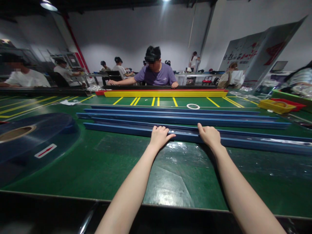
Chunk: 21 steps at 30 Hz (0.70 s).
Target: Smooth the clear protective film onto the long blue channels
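Your hands, left (pixel 159 138) and right (pixel 211 136), curl half-open over the front blue channel (pixel 185 132), mid-table (pixel 97 175). A red-arrow label (pixel 45 150) marks the roll (pixel 56 130) at the left edge; a banner (pixel 253 53) bears lettering too small to read.

Green on tabletop (pixel 97 175), yellow stripes (pixel 175 102) across far part; plain blue on near channels (pixel 122 129), yellow and red on far strips (pixel 165 94). Bluish tint on film roll (pixel 58 130), with red arrow (pixel 45 150) on white label (pixel 39 154); brown on its core (pixel 17 134). White on ring (pixel 193 108), purple with small white mark (pixel 165 79) on shirt (pixel 156 76) opposite.
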Each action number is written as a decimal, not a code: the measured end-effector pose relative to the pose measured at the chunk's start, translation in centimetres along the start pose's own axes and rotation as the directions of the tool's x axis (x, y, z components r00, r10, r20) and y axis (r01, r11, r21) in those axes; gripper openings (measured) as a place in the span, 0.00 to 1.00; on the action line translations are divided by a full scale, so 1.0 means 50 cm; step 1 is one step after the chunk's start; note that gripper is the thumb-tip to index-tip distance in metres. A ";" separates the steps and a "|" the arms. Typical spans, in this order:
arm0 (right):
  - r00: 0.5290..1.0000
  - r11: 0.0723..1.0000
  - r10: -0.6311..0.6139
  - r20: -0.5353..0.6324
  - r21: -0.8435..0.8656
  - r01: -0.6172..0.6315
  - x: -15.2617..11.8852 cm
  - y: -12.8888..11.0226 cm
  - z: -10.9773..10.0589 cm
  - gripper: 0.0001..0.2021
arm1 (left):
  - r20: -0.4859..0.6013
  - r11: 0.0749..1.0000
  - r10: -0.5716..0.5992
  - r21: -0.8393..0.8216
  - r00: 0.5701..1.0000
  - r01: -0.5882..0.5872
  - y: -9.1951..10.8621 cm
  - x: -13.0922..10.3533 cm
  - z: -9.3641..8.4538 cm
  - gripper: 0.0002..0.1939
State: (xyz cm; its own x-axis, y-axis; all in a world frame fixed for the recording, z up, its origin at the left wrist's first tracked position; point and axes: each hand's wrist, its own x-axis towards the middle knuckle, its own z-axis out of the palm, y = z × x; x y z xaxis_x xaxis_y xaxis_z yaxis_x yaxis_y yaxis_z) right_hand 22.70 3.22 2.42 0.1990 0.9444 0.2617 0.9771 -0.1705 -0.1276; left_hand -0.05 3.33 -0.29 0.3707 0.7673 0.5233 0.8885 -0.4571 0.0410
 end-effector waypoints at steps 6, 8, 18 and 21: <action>1.000 1.000 -0.004 0.004 -0.004 0.004 0.002 0.001 0.002 0.32 | 0.010 1.000 -0.009 -0.008 1.000 0.009 0.001 0.000 -0.001 0.23; 1.000 1.000 0.002 0.010 -0.013 -0.002 0.001 0.000 0.000 0.32 | 0.010 1.000 -0.008 -0.003 1.000 0.008 0.000 0.001 0.000 0.23; 1.000 1.000 -0.014 -0.005 -0.010 0.014 -0.002 -0.001 -0.003 0.31 | 0.018 1.000 -0.009 0.006 1.000 0.009 -0.001 0.001 0.002 0.24; 1.000 1.000 -0.010 0.006 -0.017 0.010 -0.002 -0.001 -0.003 0.31 | 0.021 1.000 -0.014 0.003 1.000 0.014 -0.001 0.001 0.001 0.24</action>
State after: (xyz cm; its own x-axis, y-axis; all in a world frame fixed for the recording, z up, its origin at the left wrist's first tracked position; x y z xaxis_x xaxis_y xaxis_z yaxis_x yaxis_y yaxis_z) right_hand 22.65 3.10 2.54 0.1892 0.9477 0.2572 0.9801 -0.1660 -0.1090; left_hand -0.05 3.41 -0.29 0.3635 0.7831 0.5047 0.8944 -0.4449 0.0461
